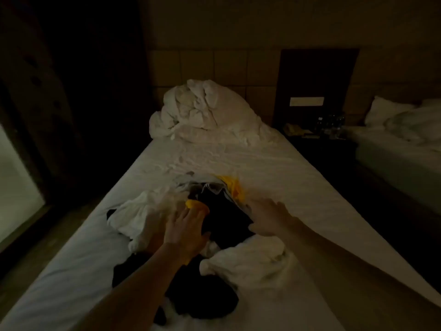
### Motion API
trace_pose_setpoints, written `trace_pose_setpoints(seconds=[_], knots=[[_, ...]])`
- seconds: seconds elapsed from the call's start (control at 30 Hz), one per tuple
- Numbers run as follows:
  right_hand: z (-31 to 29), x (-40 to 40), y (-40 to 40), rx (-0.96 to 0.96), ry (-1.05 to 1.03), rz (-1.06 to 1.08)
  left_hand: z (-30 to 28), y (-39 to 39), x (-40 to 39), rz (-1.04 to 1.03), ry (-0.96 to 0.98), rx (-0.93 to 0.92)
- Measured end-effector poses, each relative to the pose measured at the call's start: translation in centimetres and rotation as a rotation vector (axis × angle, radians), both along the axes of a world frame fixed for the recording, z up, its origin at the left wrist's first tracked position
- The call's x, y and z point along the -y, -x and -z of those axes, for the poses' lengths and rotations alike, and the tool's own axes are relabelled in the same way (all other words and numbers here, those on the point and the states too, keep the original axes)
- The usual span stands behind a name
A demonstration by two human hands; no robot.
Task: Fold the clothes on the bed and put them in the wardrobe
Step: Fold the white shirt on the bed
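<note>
Black cloth (202, 297) nearest, heaped mid-bed (298, 168); pile runs away from camera. Left hand (185, 229) spread on pile, nearer; right hand (269, 217) spread at far edge, neither gripping

Both bare arms are reaching forward from the lower edge of the view. The left hand (185, 231) is lying palm down, fingers spread wide and pointing ahead. The right hand (268, 217) is stretching further out, also palm down, fingers splayed, thumb pointing inward toward the left one. Neither is gripping anything.
</note>
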State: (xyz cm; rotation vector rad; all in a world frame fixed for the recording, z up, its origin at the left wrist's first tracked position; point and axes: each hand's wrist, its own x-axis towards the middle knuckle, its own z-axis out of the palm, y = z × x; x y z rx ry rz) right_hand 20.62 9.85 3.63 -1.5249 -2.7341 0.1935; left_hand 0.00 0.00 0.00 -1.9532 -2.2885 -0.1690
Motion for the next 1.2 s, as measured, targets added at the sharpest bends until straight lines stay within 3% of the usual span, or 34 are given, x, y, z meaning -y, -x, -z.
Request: trace_pose_setpoints(seconds=[0.17, 0.4, 0.53, 0.63, 0.77, 0.83, 1.03, 1.1, 1.2], knots=[[5.0, 3.4, -0.8, 0.151, 0.269, -0.11, 4.7, -1.9, 1.3, 0.066, 0.108, -0.015], [11.6, 5.4, -1.7, 0.259, 0.01, -0.114, 8.5, -3.1, 2.7, 0.175, 0.234, -0.058], [12.2, 5.0, -2.0, 0.118, -0.044, -0.109, 9.8, -3.7, 2.8, 0.202, 0.197, -0.049], [11.2, 4.9, -2.4, -0.065, -0.024, -0.106, 9.5, -3.8, 2.5, 0.22, 0.108, 0.068], [6.6, 4.6, -2.6, -0.447, 0.055, -0.047, 6.3, -4.4, 2.0, 0.22, 0.02, 0.347], [3.5, 5.4, -2.9, -0.608, 0.055, -0.014, 3.5, -5.4, 2.6, 0.173, -0.093, 0.593], [-5.3, 8.8, -4.1, -0.907, -0.068, 0.042, -6.5, -7.8, 6.0, 0.103, -0.482, 1.087], [-8.3, 10.0, -4.5, -0.97, -0.058, 0.073, -8.8, -8.4, 7.9, 0.129, -0.508, 1.138], [-12.0, 11.8, -4.9, -1.087, -0.037, 0.126, -10.3, -9.1, 10.5, 0.036, -0.437, 1.049]])
